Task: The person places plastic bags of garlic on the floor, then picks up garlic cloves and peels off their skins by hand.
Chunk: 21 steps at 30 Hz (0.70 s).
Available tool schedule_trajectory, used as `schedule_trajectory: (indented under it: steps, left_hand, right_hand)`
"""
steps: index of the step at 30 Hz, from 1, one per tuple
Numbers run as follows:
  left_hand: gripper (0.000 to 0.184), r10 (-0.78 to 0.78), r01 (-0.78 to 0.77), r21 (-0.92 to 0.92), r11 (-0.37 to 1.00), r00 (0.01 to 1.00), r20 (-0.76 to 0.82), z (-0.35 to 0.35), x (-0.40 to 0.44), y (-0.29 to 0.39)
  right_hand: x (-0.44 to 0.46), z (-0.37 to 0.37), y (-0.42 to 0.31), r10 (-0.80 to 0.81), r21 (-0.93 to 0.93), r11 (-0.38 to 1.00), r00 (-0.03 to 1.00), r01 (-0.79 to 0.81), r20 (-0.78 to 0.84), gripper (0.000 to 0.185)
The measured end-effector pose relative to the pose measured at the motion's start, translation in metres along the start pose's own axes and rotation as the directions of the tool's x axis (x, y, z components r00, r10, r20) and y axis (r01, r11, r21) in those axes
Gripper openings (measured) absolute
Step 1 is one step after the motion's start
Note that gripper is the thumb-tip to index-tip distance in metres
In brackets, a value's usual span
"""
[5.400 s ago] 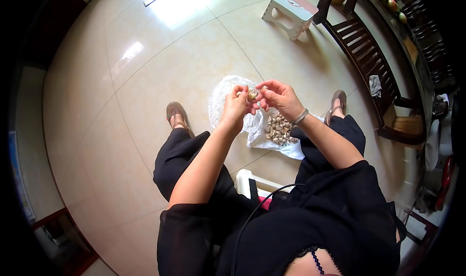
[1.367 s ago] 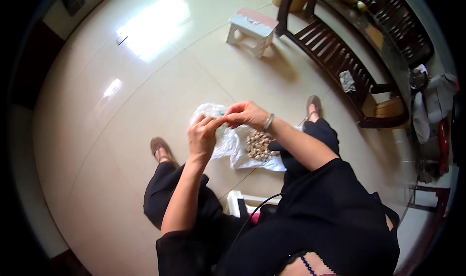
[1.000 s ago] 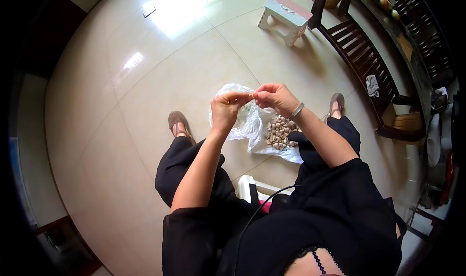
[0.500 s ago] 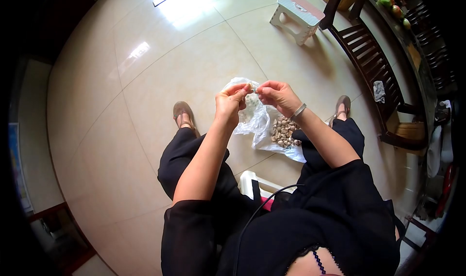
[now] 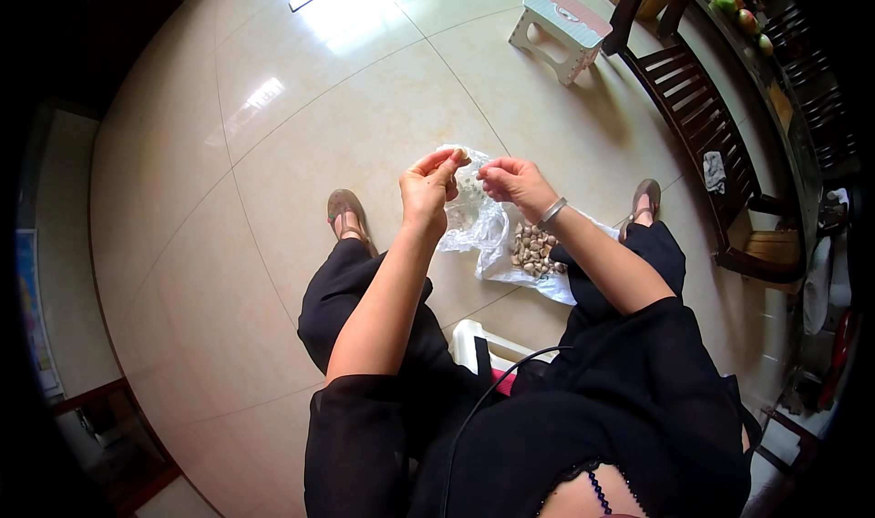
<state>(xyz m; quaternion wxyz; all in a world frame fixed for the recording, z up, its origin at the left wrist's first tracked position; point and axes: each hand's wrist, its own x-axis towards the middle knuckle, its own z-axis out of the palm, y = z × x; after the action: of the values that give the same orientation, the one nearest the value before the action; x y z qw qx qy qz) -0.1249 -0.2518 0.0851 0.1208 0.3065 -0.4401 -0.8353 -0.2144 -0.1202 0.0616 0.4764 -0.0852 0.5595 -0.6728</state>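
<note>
My left hand (image 5: 425, 192) pinches a small pale-brown piece (image 5: 463, 158) between thumb and fingers, above the plastic bags. A short gap to the right of it is my right hand (image 5: 518, 186), its fingertips pressed together; what they hold, if anything, is too small to name. Under the hands lies a crumpled clear plastic bag (image 5: 474, 226) with pale bits in it. Beside it, on a white plastic bag (image 5: 550, 287), is a pile of small brownish, clove-shaped pieces (image 5: 535, 250), partly behind my right forearm.
My feet stand either side of the bags on the tiled floor (image 5: 301, 181). A folding step stool (image 5: 562, 30) stands ahead to the right. Along the right side runs a dark wooden bench (image 5: 693, 108) with a cloth (image 5: 713, 172) on it. A phone-like object (image 5: 301, 0) lies far ahead.
My hands have moved slightly apart. The left has shifted a little up and to the left with the small piece, and the right fingertips have come away from it.
</note>
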Motion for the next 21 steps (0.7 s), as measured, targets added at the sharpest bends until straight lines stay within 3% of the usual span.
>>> schedule_trajectory:
  steps: [6, 17, 19, 21]
  left_hand:
    - [0.019, 0.009, -0.009, 0.013, 1.0, 1.0, 0.001, 0.004, -0.002, 0.004]
    - [0.014, 0.037, -0.036, 0.145, 0.989, 0.999, -0.007, 0.002, -0.002, 0.0]
    - [0.012, 0.038, -0.036, 0.163, 0.986, 0.999, -0.006, 0.003, -0.002, 0.0]
    - [0.011, 0.041, -0.031, 0.217, 0.976, 0.998, -0.043, 0.004, -0.003, 0.001]
  right_hand:
    - [0.02, -0.006, 0.03, -0.038, -0.284, 0.959, 0.997, 0.019, -0.064, 0.012]
    - [0.03, -0.006, 0.031, -0.084, -0.332, 0.941, 0.995, 0.064, -0.046, 0.018]
    - [0.022, 0.0, 0.017, -0.225, -0.258, 0.944, 0.973, 0.205, -0.05, 0.017]
    - [0.016, -0.001, 0.002, -0.216, -0.235, 0.949, 0.976, 0.21, -0.003, 0.021]
